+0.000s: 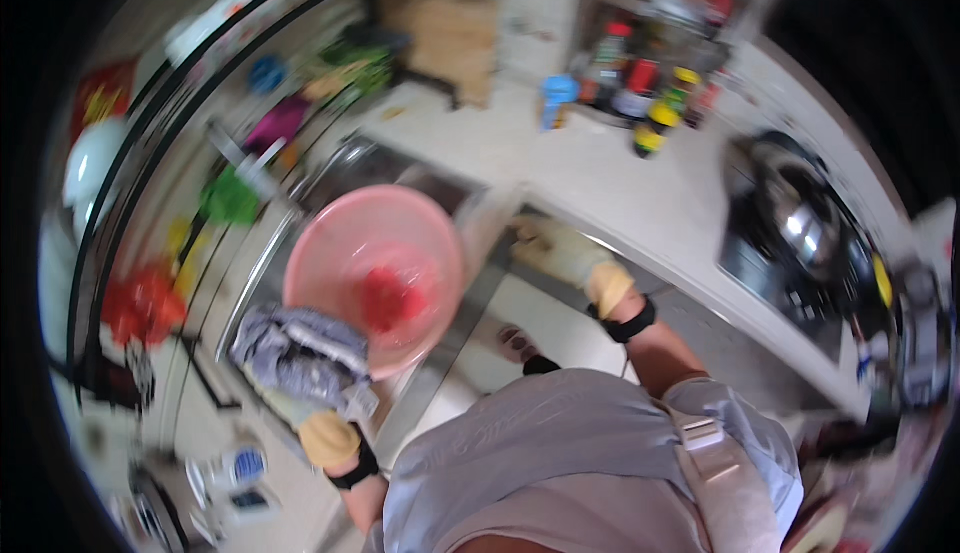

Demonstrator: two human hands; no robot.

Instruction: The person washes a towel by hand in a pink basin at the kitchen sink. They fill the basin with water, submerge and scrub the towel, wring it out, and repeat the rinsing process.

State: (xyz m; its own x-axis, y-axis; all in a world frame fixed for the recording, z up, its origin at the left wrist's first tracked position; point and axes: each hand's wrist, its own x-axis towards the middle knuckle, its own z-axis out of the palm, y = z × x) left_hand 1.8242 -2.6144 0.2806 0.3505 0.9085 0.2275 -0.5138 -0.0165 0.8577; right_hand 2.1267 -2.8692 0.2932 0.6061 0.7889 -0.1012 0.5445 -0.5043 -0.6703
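Note:
A pink plastic basin [322, 253] stands in the metal sink [262, 271], with water and a red thing [386, 298] in it. My left hand [281, 399], in a pale yellowish glove, holds a bunched grey-purple cloth [300, 350] at the basin's near left rim; the cloth covers its fingers. Gloved as well, my right hand [551, 245] is off to the right of the sink, over the counter's front edge. It is blurred, and I cannot tell how its fingers are set; nothing is plainly seen in it.
Sauce bottles [660, 110] and a blue-capped container [559, 95] stand at the back of the counter. A wok [799, 208] sits on the stove at the right. Behind the sink are a faucet [247, 166], greens [360, 69] and a wooden board [450, 35]. A white spray bottle [232, 470] lies at the lower left.

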